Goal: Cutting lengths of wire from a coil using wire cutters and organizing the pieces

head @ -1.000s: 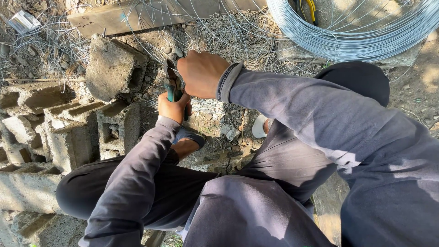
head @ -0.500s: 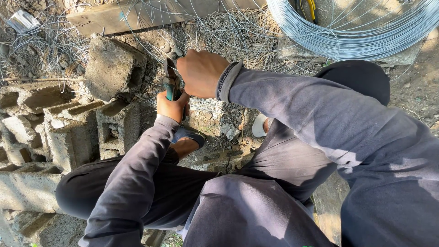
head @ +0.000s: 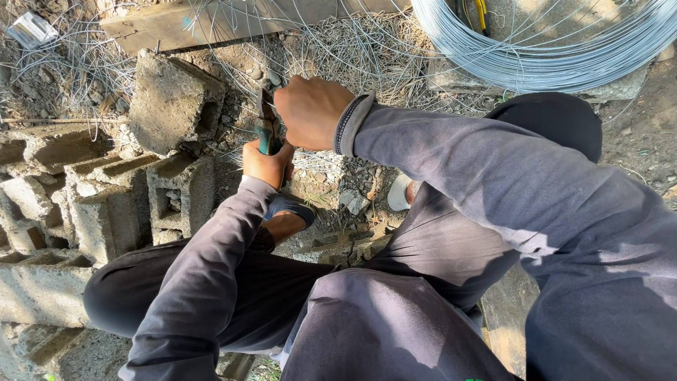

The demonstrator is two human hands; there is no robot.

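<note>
Pliers [head: 266,130] within both hands' grip

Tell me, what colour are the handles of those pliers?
Teal-green, on the pliers between both hands, in the head view.

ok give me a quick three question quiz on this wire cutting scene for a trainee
1. True or false: both hands are on the green-handled pliers.
2. Which lies at the top right of the view? A) a coil of grey wire B) a bucket C) a ladder
3. Fill in: the grey things stacked at the left are hollow concrete ____.

Key:
1. True. The left hand grips the handles from below, and the right hand closes on the pliers from above.
2. A, the coil of grey wire.
3. Blocks: the concrete blocks beside the person's knee.
</note>
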